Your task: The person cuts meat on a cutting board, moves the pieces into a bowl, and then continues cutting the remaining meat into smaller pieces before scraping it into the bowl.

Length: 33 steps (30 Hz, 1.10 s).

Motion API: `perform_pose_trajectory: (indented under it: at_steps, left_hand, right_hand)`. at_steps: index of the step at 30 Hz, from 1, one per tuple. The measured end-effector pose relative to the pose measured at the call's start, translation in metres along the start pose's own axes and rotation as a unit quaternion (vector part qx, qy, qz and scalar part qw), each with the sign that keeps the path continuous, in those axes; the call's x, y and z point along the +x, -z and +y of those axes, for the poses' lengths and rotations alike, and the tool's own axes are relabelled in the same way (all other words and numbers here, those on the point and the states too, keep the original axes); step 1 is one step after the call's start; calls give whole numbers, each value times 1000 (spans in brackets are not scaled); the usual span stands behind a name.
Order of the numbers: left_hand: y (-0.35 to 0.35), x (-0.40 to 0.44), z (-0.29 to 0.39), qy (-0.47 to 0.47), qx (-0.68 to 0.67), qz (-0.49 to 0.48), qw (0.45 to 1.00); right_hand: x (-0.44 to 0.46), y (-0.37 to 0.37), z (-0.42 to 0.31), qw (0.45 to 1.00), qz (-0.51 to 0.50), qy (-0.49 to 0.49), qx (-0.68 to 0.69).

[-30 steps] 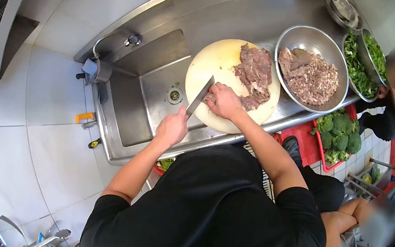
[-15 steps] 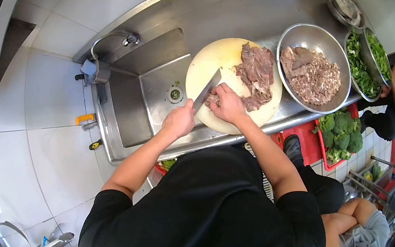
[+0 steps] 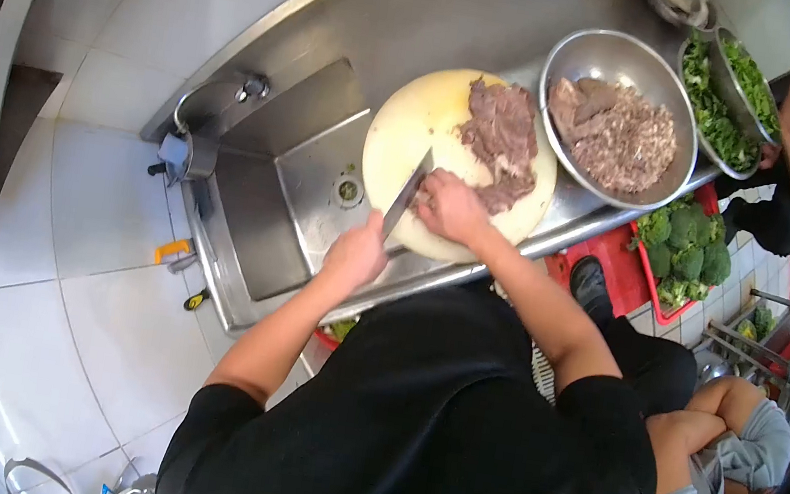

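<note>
My left hand (image 3: 357,253) is wrapped round the handle of a kitchen knife (image 3: 406,196), whose blade points away from me over a round cream cutting board (image 3: 402,122). Just right of the blade, my right hand (image 3: 453,207) presses down with curled fingers on a bit of brown meat, mostly hidden under the fingertips. A large slab of cooked-looking meat (image 3: 503,126) lies beyond that hand on the board. To the right of the board, a steel bowl (image 3: 558,58) holds chopped meat (image 3: 631,149) and a few larger chunks.
The board rests beside a steel sink basin (image 3: 262,223) with a faucet (image 3: 251,85). Bowls of cut greens (image 3: 721,116) stand at far right, touched by another person's hand (image 3: 769,155). Below are a red crate of broccoli (image 3: 684,257) and a seated person's bare knee (image 3: 692,430).
The view has shifted slightly. The knife blade is turned more edge-on beside my right fingers, which stay curled on the meat. The slab lies as before.
</note>
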State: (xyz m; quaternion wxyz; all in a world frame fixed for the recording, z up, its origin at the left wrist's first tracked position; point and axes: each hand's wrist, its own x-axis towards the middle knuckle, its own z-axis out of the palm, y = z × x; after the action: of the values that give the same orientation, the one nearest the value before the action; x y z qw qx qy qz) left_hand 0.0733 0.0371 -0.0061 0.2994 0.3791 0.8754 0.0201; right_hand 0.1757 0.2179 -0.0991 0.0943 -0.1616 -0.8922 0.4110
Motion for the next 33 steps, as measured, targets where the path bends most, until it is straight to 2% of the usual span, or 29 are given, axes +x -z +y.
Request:
perform_pose_trajectory:
  at_steps: [2,5,8,11,12,17,20,23,27,30,33]
  left_hand:
    - [-3,-20,-3,31,6,-34,999]
    - [-10,-11,0,51,-17,-17,998]
    - [-10,17,5,6,-23,20,1000]
    - [11,18,12,-4,-5,9,1000]
    - [17,15,13,-11,0,6,1000]
    - [13,-15,10,11,4,-21,1000]
    - [-19,6,7,25,9,-21,999]
    - [-12,17,12,11,14,-14,1000]
    - [-1,-15,7,48,28,-45,997]
    - [-19,1,0,5,-10,17,1000]
    - [-16,14,7,-5,1,26,1000]
  right_hand:
    - [-4,1,-1,999,29,-19,16]
    - [2,-1,5,999,40,-7,-5]
    - [0,0,3,1000,27,0,9]
    - [-1,14,-8,997,32,-52,42]
    - [0,13,-5,998,26,-37,33]
    - [3,1,14,1000,15,15,-15]
    - [3,0,15,999,4,6,-48]
    - [0,0,12,999,12,1,-32]
    - [-3,10,1,998,42,-36,14]
    - [-3,5,-4,999,17,-42,-5]
    - [-2,1,-7,998,17,-54,-20]
